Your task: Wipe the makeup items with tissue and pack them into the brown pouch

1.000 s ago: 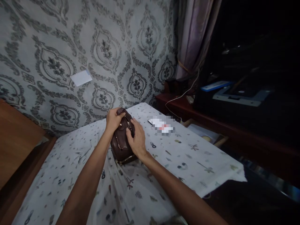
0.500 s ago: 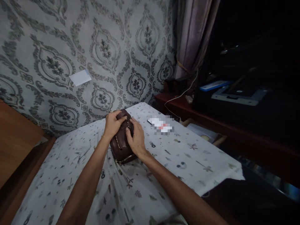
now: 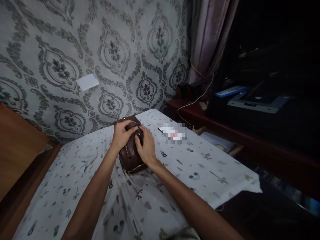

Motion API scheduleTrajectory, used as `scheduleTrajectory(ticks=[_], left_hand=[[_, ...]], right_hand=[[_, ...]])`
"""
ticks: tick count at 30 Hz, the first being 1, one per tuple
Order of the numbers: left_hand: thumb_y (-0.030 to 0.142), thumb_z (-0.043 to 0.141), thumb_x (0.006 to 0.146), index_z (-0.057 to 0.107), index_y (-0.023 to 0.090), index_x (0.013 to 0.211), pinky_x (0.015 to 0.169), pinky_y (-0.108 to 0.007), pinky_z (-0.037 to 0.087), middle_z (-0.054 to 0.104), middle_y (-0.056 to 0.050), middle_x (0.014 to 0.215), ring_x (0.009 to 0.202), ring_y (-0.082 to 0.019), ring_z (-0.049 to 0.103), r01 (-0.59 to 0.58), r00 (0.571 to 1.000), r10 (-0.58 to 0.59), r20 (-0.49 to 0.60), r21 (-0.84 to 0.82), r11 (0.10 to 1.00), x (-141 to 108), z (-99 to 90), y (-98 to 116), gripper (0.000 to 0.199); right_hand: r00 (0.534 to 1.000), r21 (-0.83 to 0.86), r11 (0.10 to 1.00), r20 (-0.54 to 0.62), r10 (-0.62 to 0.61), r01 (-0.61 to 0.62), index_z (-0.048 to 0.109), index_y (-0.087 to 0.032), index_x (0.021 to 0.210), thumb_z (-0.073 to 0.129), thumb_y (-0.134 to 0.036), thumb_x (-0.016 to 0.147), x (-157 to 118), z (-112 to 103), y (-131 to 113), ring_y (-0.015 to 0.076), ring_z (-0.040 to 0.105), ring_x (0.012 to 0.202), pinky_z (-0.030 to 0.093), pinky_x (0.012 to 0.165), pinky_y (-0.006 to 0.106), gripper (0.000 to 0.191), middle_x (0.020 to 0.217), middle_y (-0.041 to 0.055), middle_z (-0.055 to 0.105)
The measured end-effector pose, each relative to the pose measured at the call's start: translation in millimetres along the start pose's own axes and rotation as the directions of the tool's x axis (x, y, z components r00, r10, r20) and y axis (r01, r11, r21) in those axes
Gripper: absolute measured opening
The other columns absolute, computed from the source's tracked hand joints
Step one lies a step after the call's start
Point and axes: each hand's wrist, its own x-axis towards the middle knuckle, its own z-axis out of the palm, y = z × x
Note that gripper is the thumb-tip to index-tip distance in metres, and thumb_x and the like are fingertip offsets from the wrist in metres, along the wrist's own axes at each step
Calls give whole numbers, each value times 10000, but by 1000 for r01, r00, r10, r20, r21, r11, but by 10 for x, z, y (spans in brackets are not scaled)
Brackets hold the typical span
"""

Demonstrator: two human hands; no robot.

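Note:
A small brown leather bag (image 3: 131, 161) with gold zips lies on the patterned cloth, its long side pointing away from me. My left hand (image 3: 121, 135) is closed on its upper left part, thumb and fingers pinched together near the zip on top. From the right, my right hand (image 3: 147, 147) grips the bag's side, fingers at the far edge and thumb lying on top by the zip. Whether a zip pull is between the left fingertips is too small to tell. The zip along the bag's near end appears closed.
The white printed cloth (image 3: 200, 173) covers the table. Right of the bag lies a phone (image 3: 172, 132) with a blurred screen. A white cable (image 3: 191, 104) hangs near an open drawer (image 3: 232, 150). Patterned wallpaper with a pale card (image 3: 87, 82) rises behind; a wooden panel (image 3: 20, 150) stands left.
My left hand has slid slightly toward me along the top of the bag, uncovering more of its far end. My right hand keeps nearly the same hold. The view has shifted a little.

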Motion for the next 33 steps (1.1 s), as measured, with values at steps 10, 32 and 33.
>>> scheduleTrajectory(ticks=[10, 32, 33], left_hand=[[274, 660, 747, 729, 189, 829, 841, -315, 508, 753, -14, 837, 830, -202, 667, -20, 996, 20, 86, -2, 1000, -10, -37, -2, 136], [309, 554, 849, 656, 177, 687, 644, -262, 426, 657, 1, 666, 668, -164, 572, 86, 992, -53, -118, 291, 953, -37, -380, -443, 233], [309, 551, 854, 644, 179, 680, 648, -261, 424, 646, 3, 666, 670, -162, 565, 87, 990, -50, -130, 293, 952, -40, -366, -442, 236]], right_hand=[[1000, 3, 1000, 1, -9, 9, 516, -165, 1344, 416, -353, 974, 0, -20, 1, 266, 503, 1332, 398, 1117, 502, 427, 1386, 157, 583], [998, -215, 975, 25, 57, -50, 489, -146, 1348, 601, -735, 777, -9, -29, -98, 411, 458, 1318, 376, 1045, 630, 829, 1417, 262, 479], [998, -235, 971, 29, 62, -54, 494, -134, 1333, 595, -743, 776, 1, -28, -110, 419, 452, 1319, 366, 1044, 638, 831, 1420, 273, 471]])
